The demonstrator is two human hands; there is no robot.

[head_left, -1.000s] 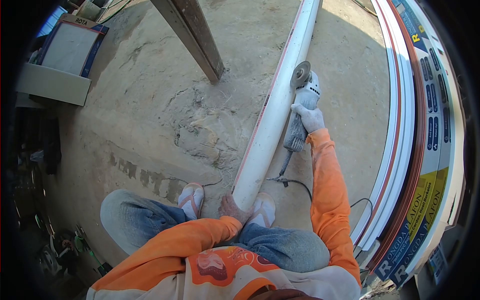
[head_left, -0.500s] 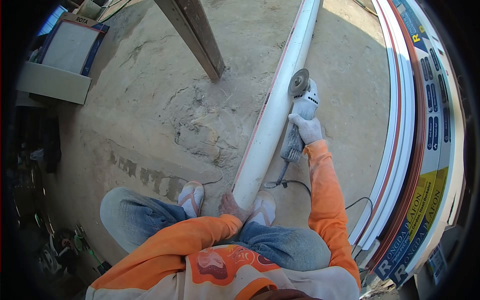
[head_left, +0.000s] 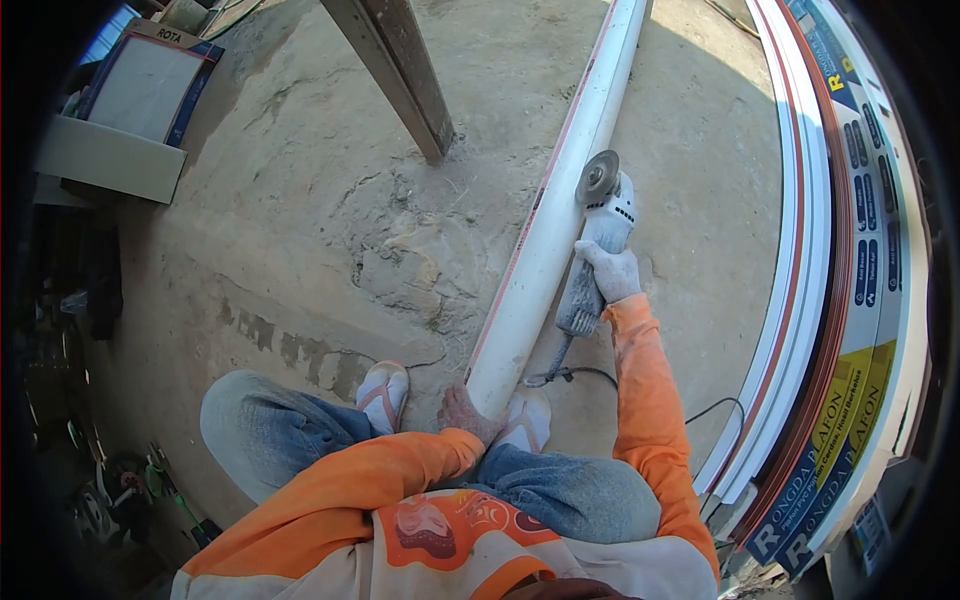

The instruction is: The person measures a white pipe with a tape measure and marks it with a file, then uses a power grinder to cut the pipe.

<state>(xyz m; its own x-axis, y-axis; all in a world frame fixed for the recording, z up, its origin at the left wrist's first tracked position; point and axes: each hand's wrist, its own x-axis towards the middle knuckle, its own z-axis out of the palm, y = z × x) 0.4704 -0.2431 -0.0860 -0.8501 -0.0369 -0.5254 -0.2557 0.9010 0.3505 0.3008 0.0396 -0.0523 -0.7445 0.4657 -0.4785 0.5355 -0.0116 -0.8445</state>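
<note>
A long white plastic pipe (head_left: 540,265) with a red printed line runs away from me across the ground, its near end between my feet. My left hand (head_left: 466,412) is bare and grips that near end from the left side. In a pale work glove, my right hand (head_left: 612,272) is wrapped around the body of a dusty angle grinder (head_left: 583,300). The grinder's disc (head_left: 599,177) overlaps the pipe's right edge in this view. From the back of the tool, a dark cord (head_left: 590,371) trails to the right.
Long white trim strips (head_left: 790,300) and printed ceiling-panel packs (head_left: 870,270) stand along the right. A metal post (head_left: 400,75) rises from the rough concrete floor (head_left: 250,200). An open carton (head_left: 130,155) sits at upper left, with dark clutter below it.
My right hand and the angle grinder have shifted slightly toward me along the pipe's right side. My left hand stays at the pipe's end.
</note>
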